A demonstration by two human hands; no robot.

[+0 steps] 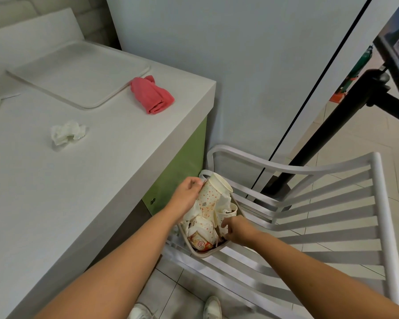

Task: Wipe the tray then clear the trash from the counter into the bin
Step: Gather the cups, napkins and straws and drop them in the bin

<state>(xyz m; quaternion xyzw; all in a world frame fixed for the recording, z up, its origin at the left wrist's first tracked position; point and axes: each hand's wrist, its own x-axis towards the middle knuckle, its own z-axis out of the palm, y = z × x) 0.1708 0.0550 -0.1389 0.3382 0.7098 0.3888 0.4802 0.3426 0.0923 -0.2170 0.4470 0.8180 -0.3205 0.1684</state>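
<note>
Now left hand grips cup; right hand perhaps pinches another.

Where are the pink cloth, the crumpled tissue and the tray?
pink cloth (152,95), head view, middle of the bunched fabric.
crumpled tissue (67,132), head view, centre of the wad.
tray (78,72), head view, bare flat bottom.

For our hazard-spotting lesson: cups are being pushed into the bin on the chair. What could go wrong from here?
1. The bin looks overfull; the tall cup in the left hand sticks out above its rim and may fall out.
2. The bin sits on a slatted chair, so pressing could tip it.
3. The crumpled tissue on the counter could be forgotten.
</note>
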